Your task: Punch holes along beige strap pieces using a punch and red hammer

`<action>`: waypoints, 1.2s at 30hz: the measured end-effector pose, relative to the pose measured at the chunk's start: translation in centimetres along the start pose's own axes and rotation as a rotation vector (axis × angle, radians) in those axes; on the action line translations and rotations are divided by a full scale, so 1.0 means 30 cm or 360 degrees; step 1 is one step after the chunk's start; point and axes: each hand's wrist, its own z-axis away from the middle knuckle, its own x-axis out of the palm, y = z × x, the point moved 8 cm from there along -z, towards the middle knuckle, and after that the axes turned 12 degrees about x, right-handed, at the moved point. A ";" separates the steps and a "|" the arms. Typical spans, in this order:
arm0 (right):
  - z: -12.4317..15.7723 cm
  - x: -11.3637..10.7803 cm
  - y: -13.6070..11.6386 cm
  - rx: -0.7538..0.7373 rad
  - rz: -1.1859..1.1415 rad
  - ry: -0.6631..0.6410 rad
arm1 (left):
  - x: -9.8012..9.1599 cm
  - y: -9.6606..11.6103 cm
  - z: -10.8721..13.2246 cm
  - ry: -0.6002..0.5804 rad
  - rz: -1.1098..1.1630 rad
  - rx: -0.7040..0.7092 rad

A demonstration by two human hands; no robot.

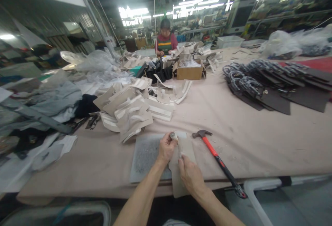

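My left hand [166, 147] is closed around a short whitish cylinder with a round, metal-looking end [174, 135]; its exact kind is hard to make out. Below the cylinder lies a beige bag panel [187, 146], its lower end hanging past the table edge. My right hand [190, 173] grips this panel near a pale raised strip along its middle, fingers curled. Under both rests a worn grey board [146, 155]. To the right, a claw hammer [213, 151] with a red and black handle lies on the table, its end over the edge.
Beige panels with white strips [135, 113] are heaped beyond the board. A cardboard box [190, 71] stands farther back, near a seated person [166, 41]. Dark panels with wrapped handles [275, 84] are stacked right. Plastic and cloth [59, 98] pile up left.
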 end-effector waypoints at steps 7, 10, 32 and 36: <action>-0.001 -0.012 -0.009 -0.0023 0.0009 0.0002 | 0.035 -0.052 0.022 -0.0134 0.0040 -0.0041; -0.001 -0.010 -0.003 -0.0008 0.0010 0.0018 | 0.038 -0.044 0.025 -0.0192 -0.0019 -0.0037; -0.037 -0.130 0.086 -0.0072 -0.0412 0.0077 | 0.049 -0.002 0.046 -0.0282 -0.0608 0.0292; -0.093 -0.296 0.249 0.0052 -0.0256 0.0446 | 0.044 0.013 0.046 -0.0224 -0.0712 0.0340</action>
